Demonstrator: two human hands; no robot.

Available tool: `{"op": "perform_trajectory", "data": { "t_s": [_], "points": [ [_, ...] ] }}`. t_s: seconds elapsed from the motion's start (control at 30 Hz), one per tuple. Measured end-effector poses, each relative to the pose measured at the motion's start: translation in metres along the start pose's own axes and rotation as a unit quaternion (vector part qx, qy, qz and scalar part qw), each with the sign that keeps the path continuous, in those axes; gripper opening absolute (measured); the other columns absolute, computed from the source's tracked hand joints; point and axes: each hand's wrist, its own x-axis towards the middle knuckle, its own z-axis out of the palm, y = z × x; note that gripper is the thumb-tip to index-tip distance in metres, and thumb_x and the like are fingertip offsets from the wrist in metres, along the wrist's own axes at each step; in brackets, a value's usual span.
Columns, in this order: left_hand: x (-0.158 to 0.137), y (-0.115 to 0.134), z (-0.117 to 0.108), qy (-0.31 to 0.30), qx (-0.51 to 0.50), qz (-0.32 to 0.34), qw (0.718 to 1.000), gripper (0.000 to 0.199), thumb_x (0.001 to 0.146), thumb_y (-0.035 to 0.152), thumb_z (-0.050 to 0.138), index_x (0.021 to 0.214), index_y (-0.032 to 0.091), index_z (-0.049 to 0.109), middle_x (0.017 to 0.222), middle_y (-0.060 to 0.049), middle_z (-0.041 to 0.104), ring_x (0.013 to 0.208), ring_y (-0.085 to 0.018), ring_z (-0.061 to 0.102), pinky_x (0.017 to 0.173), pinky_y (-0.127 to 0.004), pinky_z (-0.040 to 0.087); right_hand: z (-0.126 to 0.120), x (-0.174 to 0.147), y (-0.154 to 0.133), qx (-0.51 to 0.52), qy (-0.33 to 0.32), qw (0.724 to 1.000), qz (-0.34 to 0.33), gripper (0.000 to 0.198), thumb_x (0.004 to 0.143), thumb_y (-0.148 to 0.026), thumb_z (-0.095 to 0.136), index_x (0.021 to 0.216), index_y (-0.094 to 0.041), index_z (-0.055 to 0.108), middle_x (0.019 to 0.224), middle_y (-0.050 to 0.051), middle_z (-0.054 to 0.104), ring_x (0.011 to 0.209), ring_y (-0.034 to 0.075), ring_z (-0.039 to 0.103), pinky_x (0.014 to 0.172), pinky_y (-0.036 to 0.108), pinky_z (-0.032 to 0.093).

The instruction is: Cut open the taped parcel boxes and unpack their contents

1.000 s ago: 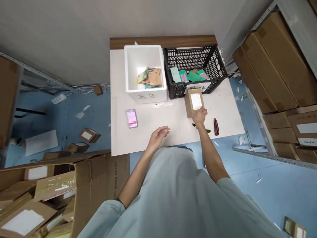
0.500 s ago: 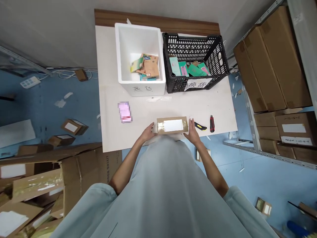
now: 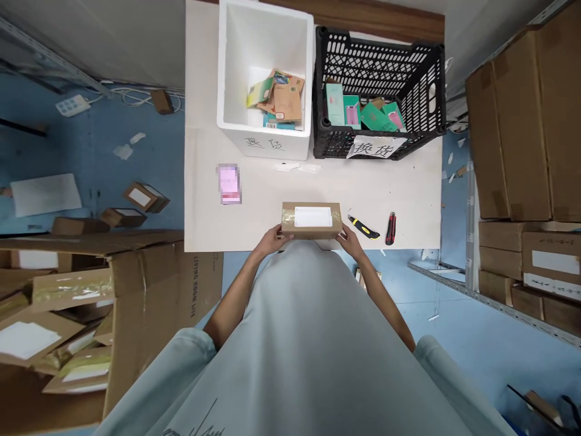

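Observation:
A small brown cardboard box (image 3: 311,232), with a white label and clear tape on top, is at the table's front edge, right against my shirt. My left hand (image 3: 273,239) grips its left end, the fingertips partly hidden by the box. At the opposite end my right hand (image 3: 350,241) holds the lower corner. Just right of that hand lies a black-and-yellow utility knife (image 3: 364,228) with some blade out. A red-and-black utility knife (image 3: 391,229) rests farther right.
Behind stand a white foam bin (image 3: 267,142) with small packages and a black plastic crate (image 3: 381,60) with green boxes. A blurred pink item (image 3: 229,183) lies left on the white table (image 3: 204,224). A large carton (image 3: 149,303) of parcels is at left, shelved boxes (image 3: 521,127) at right.
Both hands have closed in on the ends of the cardboard box, and its front face now shows more. The whole view has shifted somewhat.

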Motion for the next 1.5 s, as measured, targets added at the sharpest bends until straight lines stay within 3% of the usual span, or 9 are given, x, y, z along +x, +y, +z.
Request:
{"op": "perform_trajectory", "data": {
  "t_s": [0.1, 0.2, 0.43, 0.6, 0.77, 0.9, 1.17, 1.37, 1.5],
  "points": [
    [-0.008, 0.008, 0.000, 0.037, 0.014, -0.003, 0.999, 0.070, 0.085, 0.076, 0.077, 0.119, 0.015, 0.081, 0.111, -0.014, 0.085, 0.112, -0.036, 0.076, 0.104, -0.045, 0.061, -0.008, 0.002, -0.005, 0.057, -0.021, 0.998, 0.013, 0.068, 0.098, -0.065, 0.067, 0.149, -0.021, 0.074, 0.156, 0.015, 0.075, 0.144, 0.033, 0.070, 0.126, 0.055, 0.056],
    [-0.010, 0.011, 0.006, 0.064, 0.016, -0.029, 0.997, 0.064, 0.089, 0.069, 0.076, 0.124, 0.014, 0.081, 0.102, -0.011, 0.082, 0.110, -0.033, 0.075, 0.106, -0.044, 0.060, -0.009, 0.008, -0.005, 0.049, -0.007, 0.998, 0.036, 0.071, 0.096, -0.073, 0.066, 0.144, -0.022, 0.076, 0.154, 0.016, 0.076, 0.137, 0.034, 0.074, 0.120, 0.057, 0.061],
    [-0.012, -0.010, 0.021, 0.088, -0.049, -0.067, 0.993, 0.068, 0.093, 0.069, 0.071, 0.133, 0.013, 0.076, 0.135, -0.019, 0.081, 0.121, -0.031, 0.076, 0.112, -0.045, 0.059, -0.005, 0.004, 0.015, 0.035, 0.030, 0.994, 0.100, 0.069, 0.104, -0.070, 0.055, 0.147, -0.020, 0.073, 0.160, 0.018, 0.072, 0.143, 0.032, 0.071, 0.123, 0.056, 0.058],
    [-0.014, -0.025, 0.022, 0.110, -0.030, -0.102, 0.988, 0.054, 0.092, 0.056, 0.073, 0.126, 0.014, 0.078, 0.138, -0.021, 0.080, 0.118, -0.033, 0.079, 0.112, -0.050, 0.060, -0.005, -0.011, 0.026, 0.032, 0.022, 0.992, 0.124, 0.060, 0.104, -0.058, 0.056, 0.145, -0.017, 0.073, 0.154, 0.020, 0.075, 0.138, 0.032, 0.073, 0.121, 0.056, 0.058],
    [-0.010, -0.025, 0.026, 0.109, -0.020, -0.090, 0.990, 0.047, 0.087, 0.039, 0.074, 0.127, 0.015, 0.079, 0.142, -0.019, 0.080, 0.125, -0.034, 0.077, 0.119, -0.051, 0.058, 0.001, -0.016, 0.020, 0.037, -0.001, 0.995, 0.096, 0.053, 0.098, -0.048, 0.062, 0.141, -0.022, 0.077, 0.155, 0.013, 0.077, 0.129, 0.030, 0.077, 0.123, 0.055, 0.057],
    [-0.010, -0.022, 0.028, 0.111, -0.018, -0.070, 0.991, 0.051, 0.083, 0.032, 0.076, 0.131, 0.013, 0.079, 0.144, -0.018, 0.079, 0.127, -0.034, 0.076, 0.119, -0.050, 0.059, 0.002, -0.018, 0.015, 0.052, -0.010, 0.997, 0.061, 0.056, 0.096, -0.052, 0.066, 0.140, -0.022, 0.080, 0.152, 0.012, 0.079, 0.135, 0.033, 0.075, 0.122, 0.056, 0.059],
    [-0.014, -0.003, 0.018, 0.188, -0.030, 0.095, 0.977, 0.045, 0.093, 0.048, 0.081, 0.127, 0.018, 0.084, 0.127, -0.012, 0.081, 0.119, -0.029, 0.080, 0.113, -0.046, 0.065, -0.019, -0.007, 0.000, 0.092, 0.117, 0.989, 0.004, 0.059, 0.088, -0.069, 0.082, 0.119, -0.020, 0.089, 0.130, 0.014, 0.087, 0.124, 0.034, 0.081, 0.118, 0.052, 0.063],
    [0.000, 0.004, 0.016, 0.217, -0.010, 0.038, 0.975, 0.033, 0.096, 0.040, 0.081, 0.122, 0.020, 0.086, 0.127, -0.011, 0.085, 0.110, -0.029, 0.082, 0.108, -0.044, 0.066, -0.013, 0.013, -0.010, 0.065, 0.129, 0.989, 0.023, 0.057, 0.085, -0.071, 0.083, 0.106, -0.019, 0.089, 0.119, 0.015, 0.089, 0.114, 0.035, 0.083, 0.114, 0.053, 0.064],
    [0.002, -0.009, 0.016, 0.201, -0.027, 0.052, 0.978, 0.038, 0.104, 0.043, 0.069, 0.129, 0.018, 0.083, 0.136, -0.014, 0.084, 0.114, -0.029, 0.082, 0.109, -0.043, 0.064, -0.006, 0.013, -0.002, 0.046, 0.144, 0.988, 0.020, 0.058, 0.093, -0.073, 0.073, 0.112, -0.020, 0.087, 0.124, 0.015, 0.088, 0.117, 0.033, 0.082, 0.114, 0.052, 0.064]
  ]
}}
